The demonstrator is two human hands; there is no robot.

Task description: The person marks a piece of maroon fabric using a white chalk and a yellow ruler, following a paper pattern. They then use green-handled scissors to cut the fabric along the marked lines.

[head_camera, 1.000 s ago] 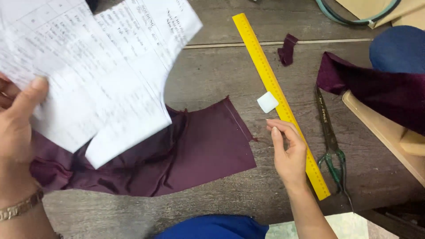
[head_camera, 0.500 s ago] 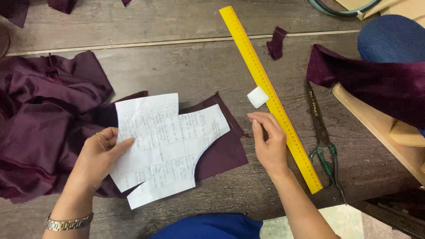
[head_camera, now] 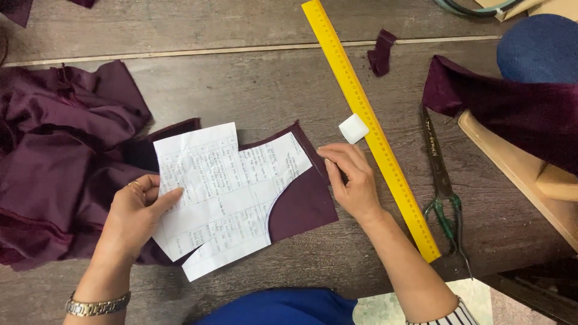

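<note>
Left hand [head_camera: 137, 210] lies flat on the white printed paper pattern piece [head_camera: 232, 192], thumb and fingers spread, pressing its left edge down, nothing pinched; the pattern lies on the flat dark maroon fabric panel [head_camera: 304, 201], which sits mid-surface on the grey wood-grain surface [head_camera: 253, 84], its right part showing past the pattern's curved cut edge; right hand [head_camera: 352, 180] rests at the panel's upper right corner, fingers curled together with tips on the fabric edge (cannot tell whether it actually pinches the cloth); small white square block of tailor's chalk [head_camera: 353, 128] lies just above the right hand, touching or just beside the long yellow ruler [head_camera: 370, 126], which runs diagonally from top centre down to lower right; dark long-bladed scissors with green handles [head_camera: 444, 192] lie right of the ruler, roughly parallel to it, apart from it; bunched maroon fabric heap [head_camera: 57, 162] sits at far left, next to the left hand; small maroon fabric scrap [head_camera: 381, 53] lies near the ruler's upper part; more maroon cloth [head_camera: 512, 114] drapes over a pale wooden piece [head_camera: 518, 174] at right; metal wristwatch [head_camera: 96, 306] on the left wrist.
</note>
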